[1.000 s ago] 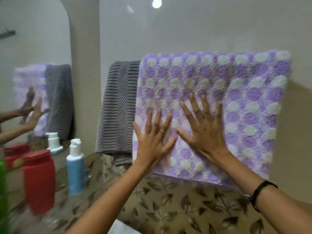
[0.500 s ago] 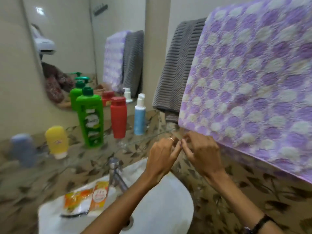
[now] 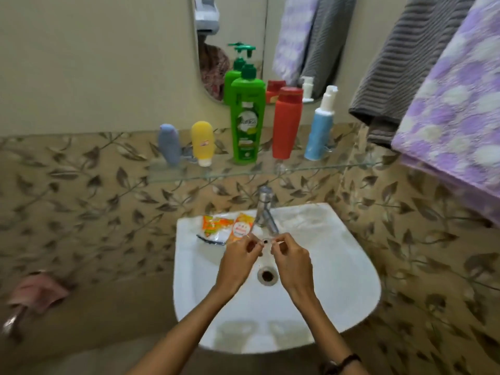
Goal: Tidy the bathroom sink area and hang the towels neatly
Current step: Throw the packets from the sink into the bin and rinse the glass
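A purple-and-white dotted towel [image 3: 454, 109] hangs at the right, overlapping a grey ribbed towel [image 3: 400, 71] beside it. Below the tap [image 3: 263, 209], over the white sink [image 3: 351, 266], my left hand [image 3: 239, 259] and right hand [image 3: 290, 262] hover close together. Both have curled fingers, thumb tips meeting fingertips, and their tips nearly touch. I can make out nothing between the fingers. Two orange sachets [image 3: 216, 226] lie on the sink's back ledge, left of the tap.
A glass shelf [image 3: 338, 166] above the sink carries a grey-blue tube [image 3: 169, 143], yellow tube [image 3: 201, 142], green bottle [image 3: 246, 117], red bottle [image 3: 286, 123] and blue pump bottle [image 3: 319, 131]. A mirror [image 3: 216, 23] hangs behind. A pink cloth [image 3: 38, 290] shows low left.
My hands left the purple towel's face, pinched together at its lower edge, then came down over the sink. The view swung left and down from the towels to the basin.
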Tool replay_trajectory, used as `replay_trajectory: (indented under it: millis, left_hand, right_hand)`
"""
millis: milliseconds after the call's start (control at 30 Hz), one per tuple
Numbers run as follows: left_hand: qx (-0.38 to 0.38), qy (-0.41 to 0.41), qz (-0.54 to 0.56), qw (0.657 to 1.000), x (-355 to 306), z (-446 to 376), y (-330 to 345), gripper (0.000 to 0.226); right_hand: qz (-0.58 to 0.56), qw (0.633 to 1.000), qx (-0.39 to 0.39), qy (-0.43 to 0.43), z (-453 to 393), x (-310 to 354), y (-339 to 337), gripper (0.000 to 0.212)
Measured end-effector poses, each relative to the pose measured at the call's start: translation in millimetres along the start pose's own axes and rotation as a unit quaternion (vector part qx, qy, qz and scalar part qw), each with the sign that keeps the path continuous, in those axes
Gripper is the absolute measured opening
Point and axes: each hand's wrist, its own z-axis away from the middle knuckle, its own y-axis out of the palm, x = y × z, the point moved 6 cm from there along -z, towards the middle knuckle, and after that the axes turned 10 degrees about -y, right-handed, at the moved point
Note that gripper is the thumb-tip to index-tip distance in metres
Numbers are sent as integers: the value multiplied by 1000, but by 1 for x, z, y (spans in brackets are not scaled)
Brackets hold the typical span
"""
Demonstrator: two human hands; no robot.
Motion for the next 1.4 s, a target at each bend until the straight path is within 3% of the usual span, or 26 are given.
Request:
replay_trajectory:
  millis: [200,400,467,533,700,933,1033,1233,1400]
  left_hand:
    - [-37,-99,19,994,64,-43,-27,6]
    - [-42,-126,-17,991,94,-117,-26,14]
    - [-38,-133,-18,990,102,-141,-23,18]
    - [-27,-141,-12,990,110,-160,-19,22]
    - [-3,-157,8,988,128,-179,-6,24]
    - [-27,-151,30,988,120,-144,-7,19]
    - [-53,-137,87,985,113,-101,-21,13]
    - [-61,-172,276,944,133,-4,-63,15]
    - [-144,-226,355,896,179,75,-114,13]
  right_hand:
    - [-232,950,19,207,-6,-39,67,17]
    - [-304,876,-10,373,-28,-82,132,13]
    - [-310,862,-27,401,-35,-93,149,7]
    - [-313,853,-31,417,-41,-101,162,14]
    - [-337,842,-20,420,-51,-109,178,22]
    - [-326,870,-27,369,-33,-91,157,20]
    - [-334,884,-23,328,-13,-72,136,13]
    - [-366,896,57,245,49,-22,127,7]
    - [-405,865,161,249,118,25,170,7]
